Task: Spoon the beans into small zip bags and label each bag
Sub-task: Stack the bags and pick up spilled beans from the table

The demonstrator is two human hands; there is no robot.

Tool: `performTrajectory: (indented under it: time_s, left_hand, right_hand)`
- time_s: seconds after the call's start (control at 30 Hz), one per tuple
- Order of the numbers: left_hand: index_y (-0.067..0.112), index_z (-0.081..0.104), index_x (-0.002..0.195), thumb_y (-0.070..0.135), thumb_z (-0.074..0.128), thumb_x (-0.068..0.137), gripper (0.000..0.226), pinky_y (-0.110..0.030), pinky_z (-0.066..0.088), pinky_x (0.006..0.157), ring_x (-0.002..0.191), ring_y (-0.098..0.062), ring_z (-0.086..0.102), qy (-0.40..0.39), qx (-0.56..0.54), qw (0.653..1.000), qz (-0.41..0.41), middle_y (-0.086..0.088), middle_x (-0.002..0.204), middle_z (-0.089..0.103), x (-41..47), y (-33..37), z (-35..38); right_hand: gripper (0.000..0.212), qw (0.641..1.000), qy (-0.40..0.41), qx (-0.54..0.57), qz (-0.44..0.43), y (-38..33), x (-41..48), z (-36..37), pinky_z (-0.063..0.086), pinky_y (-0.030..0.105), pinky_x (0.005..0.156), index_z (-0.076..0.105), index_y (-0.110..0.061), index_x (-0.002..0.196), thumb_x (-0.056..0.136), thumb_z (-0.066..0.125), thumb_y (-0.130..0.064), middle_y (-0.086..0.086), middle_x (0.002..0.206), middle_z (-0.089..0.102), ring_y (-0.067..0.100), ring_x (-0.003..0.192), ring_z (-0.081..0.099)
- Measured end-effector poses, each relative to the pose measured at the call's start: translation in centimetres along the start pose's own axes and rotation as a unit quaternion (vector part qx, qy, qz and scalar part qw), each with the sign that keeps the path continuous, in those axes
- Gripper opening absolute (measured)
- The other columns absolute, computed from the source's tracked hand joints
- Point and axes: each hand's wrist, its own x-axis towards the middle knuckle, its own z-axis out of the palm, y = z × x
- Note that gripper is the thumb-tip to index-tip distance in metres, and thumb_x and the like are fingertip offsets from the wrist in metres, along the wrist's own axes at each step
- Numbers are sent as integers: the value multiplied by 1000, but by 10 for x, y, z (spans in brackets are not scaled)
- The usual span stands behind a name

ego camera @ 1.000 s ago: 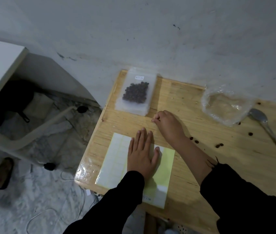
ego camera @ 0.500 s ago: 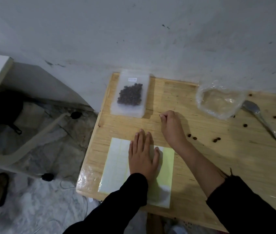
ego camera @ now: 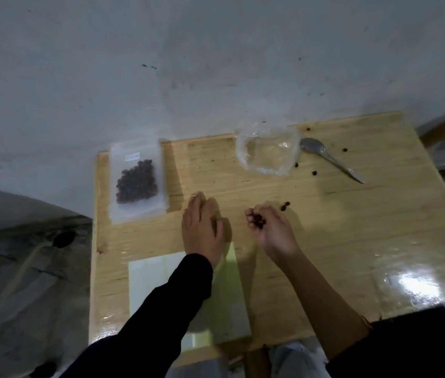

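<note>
Against the grey wall (ego camera: 215, 64), on the wooden tabletop (ego camera: 352, 227), a filled zip bag (ego camera: 136, 184) was seen far left, while a few beans (ego camera: 258, 221) were cupped in the curled right hand (ego camera: 273, 230) beside the flat, empty left hand (ego camera: 205, 230), and could be spilled if that loose cup were tilted.
</note>
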Motion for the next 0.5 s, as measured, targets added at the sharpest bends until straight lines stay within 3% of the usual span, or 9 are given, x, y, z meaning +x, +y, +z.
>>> performTrajectory:
  time_s: [0.1,0.2,0.23,0.33,0.4,0.5]
  left_hand:
    - [5,55,125,32,33,86,52,-47,31,110,134,-34,38,4,32,999,21,-16,143,43,1,-1,4]
    - [8,52,128,33,30,87,53,-42,23,112,137,-30,32,5,42,999,17,-14,146,41,-1,0,5]
    - [8,52,128,33,30,87,53,-41,21,112,137,-29,32,7,45,999,16,-13,146,41,-1,0,5]
    - [8,51,130,33,28,88,54,-39,15,112,138,-28,29,6,61,998,15,-14,147,40,0,1,6]
    - [10,45,136,35,24,89,57,-37,7,114,142,-27,22,-6,79,997,18,-13,151,32,-1,3,6]
    - [18,18,150,43,9,89,66,-32,-15,113,146,-19,-6,-48,104,993,27,-8,159,2,-1,6,7]
  right_hand:
    - [18,998,0,-62,-24,-3,-1,-10,52,19,60,51,-4,82,95,41,5,8,71,65,14,64,57]
    - [25,985,13,-160,-61,-8,1,-24,39,21,53,58,-5,79,96,40,-1,3,63,55,11,57,46]
    - [25,969,25,-229,-96,-9,3,-30,36,20,53,60,-5,80,96,42,-5,1,62,50,9,56,44]
    - [11,868,52,-440,-224,-12,5,-40,36,15,56,67,-7,84,90,59,-12,-4,60,52,0,55,44]
    - [9,837,57,-482,-255,-13,5,-40,34,10,54,71,-9,92,83,68,-10,-15,54,47,-3,54,46]
    - [29,806,35,-532,-258,-12,9,-35,38,3,59,67,-7,110,82,69,-8,-22,64,42,-16,62,50]
